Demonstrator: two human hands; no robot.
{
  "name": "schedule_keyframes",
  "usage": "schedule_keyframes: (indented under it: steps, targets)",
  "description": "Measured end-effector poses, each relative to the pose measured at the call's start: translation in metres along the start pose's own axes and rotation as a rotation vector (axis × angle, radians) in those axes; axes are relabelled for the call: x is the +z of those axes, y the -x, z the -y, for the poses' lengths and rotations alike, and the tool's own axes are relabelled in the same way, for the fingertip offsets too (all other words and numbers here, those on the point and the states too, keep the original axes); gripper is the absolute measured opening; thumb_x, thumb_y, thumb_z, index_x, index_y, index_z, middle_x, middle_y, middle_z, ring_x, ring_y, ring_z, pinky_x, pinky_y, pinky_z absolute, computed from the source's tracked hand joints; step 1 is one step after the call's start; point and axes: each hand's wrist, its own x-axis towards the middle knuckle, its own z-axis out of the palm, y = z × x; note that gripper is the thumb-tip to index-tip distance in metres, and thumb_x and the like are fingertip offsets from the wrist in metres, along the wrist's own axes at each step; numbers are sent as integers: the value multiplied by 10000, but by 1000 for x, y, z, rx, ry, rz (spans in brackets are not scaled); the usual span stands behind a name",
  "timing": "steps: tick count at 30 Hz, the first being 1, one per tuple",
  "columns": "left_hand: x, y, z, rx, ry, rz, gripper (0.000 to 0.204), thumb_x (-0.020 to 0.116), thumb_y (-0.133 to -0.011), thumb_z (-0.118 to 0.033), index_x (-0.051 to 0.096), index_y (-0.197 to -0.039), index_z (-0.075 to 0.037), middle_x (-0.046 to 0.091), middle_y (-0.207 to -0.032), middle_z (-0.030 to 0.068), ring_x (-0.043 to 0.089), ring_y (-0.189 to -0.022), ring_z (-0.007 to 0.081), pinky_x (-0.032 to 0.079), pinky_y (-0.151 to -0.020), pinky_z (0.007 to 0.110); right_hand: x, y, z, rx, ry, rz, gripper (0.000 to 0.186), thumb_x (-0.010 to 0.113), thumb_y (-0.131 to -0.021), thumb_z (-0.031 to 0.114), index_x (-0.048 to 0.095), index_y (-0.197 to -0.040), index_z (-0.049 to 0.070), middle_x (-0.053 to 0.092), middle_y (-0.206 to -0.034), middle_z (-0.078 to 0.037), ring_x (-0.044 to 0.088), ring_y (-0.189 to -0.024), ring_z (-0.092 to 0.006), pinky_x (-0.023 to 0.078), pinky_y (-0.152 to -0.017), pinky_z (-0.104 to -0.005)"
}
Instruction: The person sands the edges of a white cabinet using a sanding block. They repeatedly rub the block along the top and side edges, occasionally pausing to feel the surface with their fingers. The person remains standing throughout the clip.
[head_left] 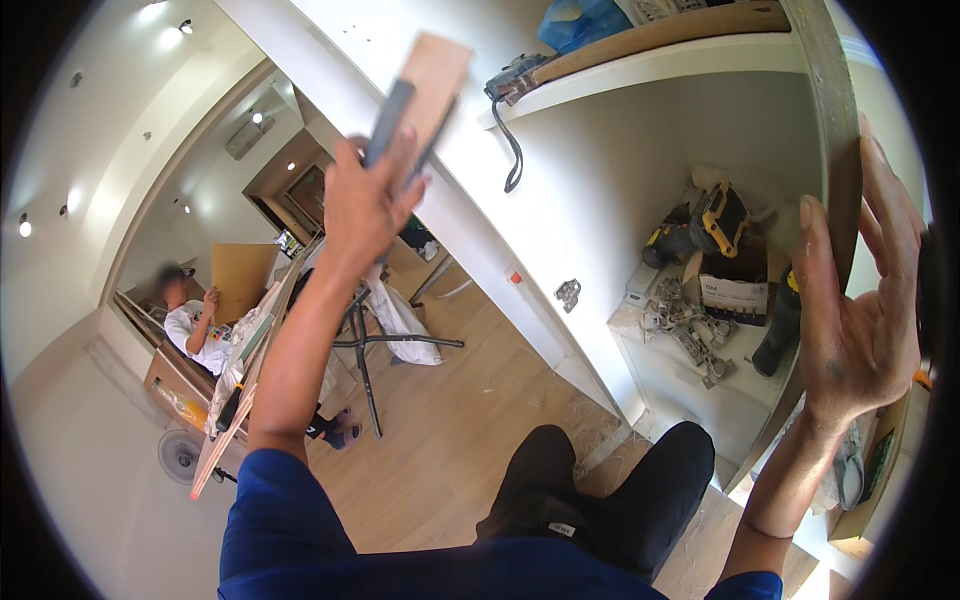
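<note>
Block (440, 78): pale wood-brown on its broad face, with dark grey strips along both long sides; straight-edged and tilted, blurred enough that its grain and finish cannot be told
Block's place: raised in front of the upper left side of the white cabinet (590, 190); whether it touches that side, I cannot tell
Left hand (366, 205): fingers closed around the lower end of the block, its far end sticking out past them
Right hand (862, 320): fingers wide and fairly straight, thumb apart from them, at the cabinet's right upright edge (845, 170); whether they press on it is unclear
Step in hand: judging by the pose, handling the block one-handed at the cabinet, the other hand near its edge, perhaps for support
Next move: would seem to call for a firm left grip and care to keep the block clear of the black strap (508, 150) hanging from the cabinet's shelf (650, 75)
Inside the cabinet: yellow-and-black tool (722, 215) by an open box (735, 296), loose metal hinges (690, 325) to the left of that box
Left of the cabinet, farther back: co-worker (200, 335) holding a brown board (240, 280)
</note>
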Motion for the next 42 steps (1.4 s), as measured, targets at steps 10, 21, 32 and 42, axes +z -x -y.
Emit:
schedule_keyframes:
  steps: [10, 21, 32, 42]
  targets:
    - [-9, -101, 31, 42, -17, -122, 586, 867, -887, -382, 711, -1442, -282, 565, -1198, 246, 647, -932, 432, 559, -859, 512, 7, -8, 15, 44, -125, -63, 486, 829, -906, -8, 723, -1369, 96, 735, -1381, -163, 730, -1255, -295, 659, -1000, -437]
    - [1, -23, 7, 97, -97, -26, 528, 824, -931, -368, 712, -1440, -282, 569, -1199, 214, 612, -962, 368, 493, -863, 460, 10, -3, 14, 56, -181, -58, 521, 787, -935, -23, 670, -1436, 59, 727, -1394, -166, 720, -1268, -290, 651, -1024, -418]
    - [9, 16, -19, -1, -15, -21, 656, 914, -828, -337, 710, -1450, -297, 559, -1169, 188, 616, -914, 345, 548, -802, 447, 5, -12, 18, -10, -108, -24, 528, 804, -916, -51, 669, -1420, 28, 709, -1397, -213, 711, -1272, -328, 658, -1012, -423]
    - [-24, -145, 88, -219, 162, -340, 635, 835, -917, -492, 702, -1459, -188, 567, -1312, 216, 617, -1150, 346, 523, -1015, 425, 15, 11, 14, 79, -203, -70, 589, 779, -899, -113, 602, -1450, -7, 661, -1432, -269, 690, -1297, -354, 650, -1012, -451]
